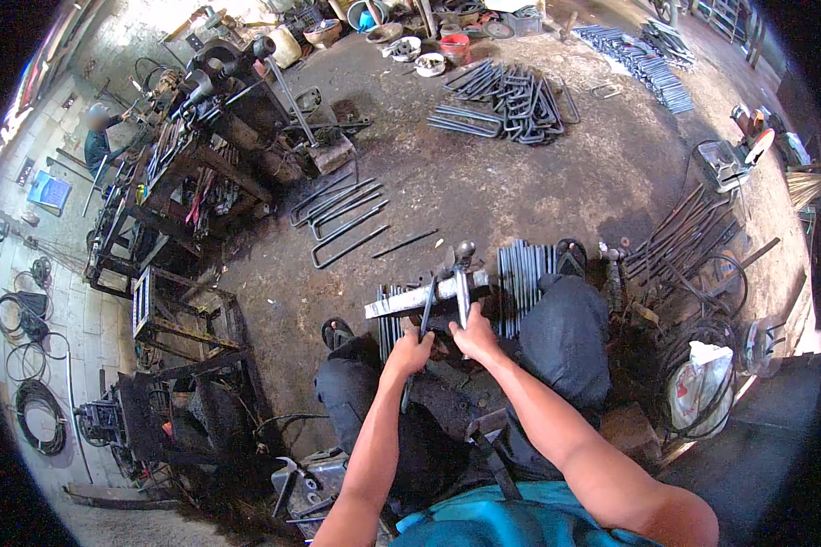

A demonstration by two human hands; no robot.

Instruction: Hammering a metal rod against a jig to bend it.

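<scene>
A: Quick q: what did the L hand (414, 351) have?
B: Fingers closed round a thin dark rod (427, 314). Rod ran up fr. the fist, crossing the pale metal bar (394, 303) in view; couldn't tell if they touched.
A: And the R hand (476, 335)?
B: Just beside the L, clamped on the handle of a hammer (463, 296), rounded head uppermost, past the bar's far edge.
A: Other stuff nr. the hands?
B: Two bunches, approx. either side: L rods (388, 324), partly hidden under the bar, & R rods (523, 283), nr. the R foot (572, 257) in a sandal.
A: Floor?
B: A few U-bent rods (342, 219) ahead to the L, plus one short straight piece (405, 243) nr. them. Bigger pile of bent rods (529, 105) farther off, w/ a red bucket (455, 49) behind.
A: Anyone else?
B: Yes, a co-worker (100, 146), far L, beyond the machinery (219, 118).
</scene>
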